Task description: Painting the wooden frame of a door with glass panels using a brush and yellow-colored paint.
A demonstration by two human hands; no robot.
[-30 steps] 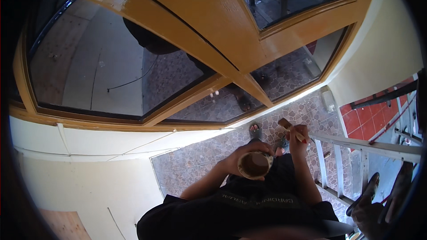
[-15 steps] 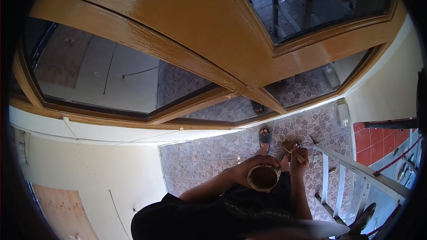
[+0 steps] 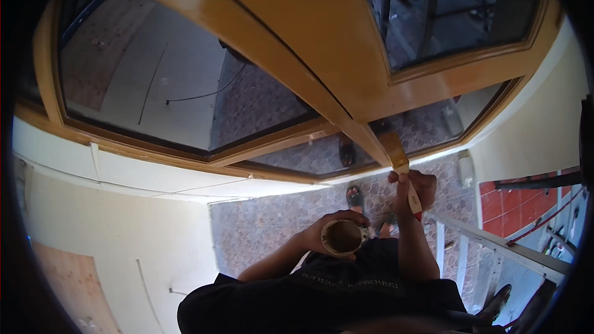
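Wrapped round the side of a small round cup (image 3: 343,237) of brown paint, my left hand (image 3: 317,227) holds it in front of my dark shirt. My right hand (image 3: 413,189) grips a paintbrush (image 3: 414,202) by its pale, red-ended wooden handle. The brush's broad, paint-coloured head (image 3: 395,148) points away from me, at the lower edge of the orange-brown wooden frame (image 3: 356,133). I cannot tell whether the bristles touch the wood. Dark glass panes (image 3: 179,80) sit between the frame's bars and mirror the floor.
A metal ladder (image 3: 495,244) stands at the right, close to my right arm. Pale walls (image 3: 142,229) rise at the left and right. Stone-patterned tiles (image 3: 266,229) cover the floor, with a red-tiled patch (image 3: 504,207) beyond the ladder. A person's foot (image 3: 498,303) shows at lower right.
My right hand has lifted the paintbrush up and forward to the frame's lower edge. My left hand and the cup have shifted a little left. The whole view has tilted slightly.
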